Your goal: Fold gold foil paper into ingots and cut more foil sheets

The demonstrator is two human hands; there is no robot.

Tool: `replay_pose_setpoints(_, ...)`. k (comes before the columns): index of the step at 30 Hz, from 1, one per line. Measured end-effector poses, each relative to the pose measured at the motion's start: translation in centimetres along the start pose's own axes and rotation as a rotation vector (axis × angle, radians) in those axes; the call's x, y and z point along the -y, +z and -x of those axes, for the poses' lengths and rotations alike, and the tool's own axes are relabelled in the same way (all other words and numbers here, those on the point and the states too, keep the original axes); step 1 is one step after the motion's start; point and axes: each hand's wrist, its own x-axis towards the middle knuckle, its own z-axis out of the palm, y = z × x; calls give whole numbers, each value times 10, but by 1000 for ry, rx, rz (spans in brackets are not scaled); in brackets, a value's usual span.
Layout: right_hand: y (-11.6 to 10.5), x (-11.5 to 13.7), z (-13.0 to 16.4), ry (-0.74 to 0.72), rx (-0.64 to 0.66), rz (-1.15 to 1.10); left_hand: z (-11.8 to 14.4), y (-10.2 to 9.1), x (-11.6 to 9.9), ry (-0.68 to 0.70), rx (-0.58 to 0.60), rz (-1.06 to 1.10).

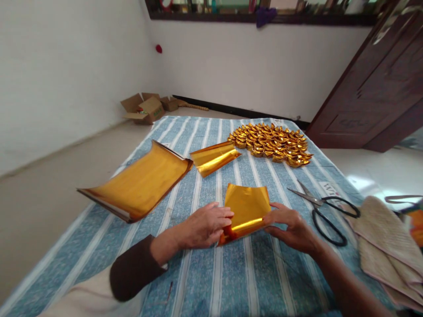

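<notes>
Hands at the near edge of a blue-and-white striped cloth (205, 273) work a square sheet of shiny gold foil paper (246, 207). The left hand (206, 224) pinches the sheet's lower left corner; the right hand (292, 226) grips its lower right edge, the near edge folded up between them. The sheet lies at the cloth's centre. To the left sits a curling stack of gold foil sheets (139, 182), with a smaller gold foil piece (214, 158) beside it. Farther back lies a heap of folded gold paper ingots (274, 145). Black-handled scissors (325, 211) rest near the right hand.
</notes>
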Motion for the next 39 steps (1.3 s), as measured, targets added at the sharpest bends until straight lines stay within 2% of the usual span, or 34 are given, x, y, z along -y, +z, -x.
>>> replay_pose_setpoints(3,-2,2,-11,295,-8,-198,-4,-3,4,-16,-21,198)
replay_pose_setpoints(6,1,1,-21,493,-96,-336,-10,-7,8,-163,-37,461)
replay_pose_setpoints(9,5,-1,-29,601,-176,-425,-15,-13,10,-360,-71,680)
replay_pose_setpoints(11,8,-1,-33,642,-223,-442,-17,-16,11,-429,-123,754)
replay_pose_setpoints(13,10,-1,-35,653,-250,-421,-19,-15,14,-485,-180,785)
replay_pose_setpoints(15,13,-1,-35,654,-268,-305,-21,-13,17,-550,-232,795)
replay_pose_setpoints(18,18,-2,-35,650,-299,36,-24,-5,21,-643,-317,734)
replay_pose_setpoints(20,21,-2,-34,637,-320,225,-24,1,20,-674,-399,571)
replay_pose_setpoints(22,24,-3,-33,628,-327,333,-24,6,15,-633,-512,276)
replay_pose_setpoints(24,26,-5,-32,617,-315,393,-24,9,5,-488,-585,-34)
replay_pose_setpoints(26,28,-6,-31,594,-309,433,-26,13,-7,-287,-533,-193)
replay_pose_setpoints(28,29,-8,-30,557,-311,472,-32,16,-19,-120,-395,-221)
replay_pose_setpoints(29,30,-9,-29,539,-314,493,-35,19,-23,-79,-323,-215)
replay_pose_setpoints(31,32,-10,-27,502,-313,543,-42,24,-27,-57,-220,-193)
replay_pose_setpoints(36,37,-11,-26,377,-314,697,-50,39,-19,-117,-95,-180)
replay_pose_setpoints(39,37,-10,-26,352,-294,775,-50,41,-15,-152,-13,-175)
